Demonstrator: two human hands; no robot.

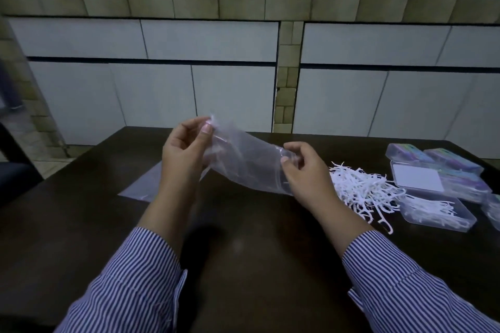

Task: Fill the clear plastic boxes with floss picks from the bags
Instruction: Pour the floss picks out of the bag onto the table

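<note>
- Above the dark worktop, a clear plastic bag was held off the surface between both hands, its long axis running from upper left down to lower right.
- Left hand: fingers pinched the upper end of the bag.
- Right hand: fingers curled round and gripped the lower end; the bag appeared nearly or wholly empty.
- Pile of white floss picks: lay loose on the worktop just right of the right hand, the nearer hand to it.
- Open clear box: partly filled with picks, touching the pile's right edge; closed boxes stood behind it.
- Second flat bag: lay under the left forearm.
</note>
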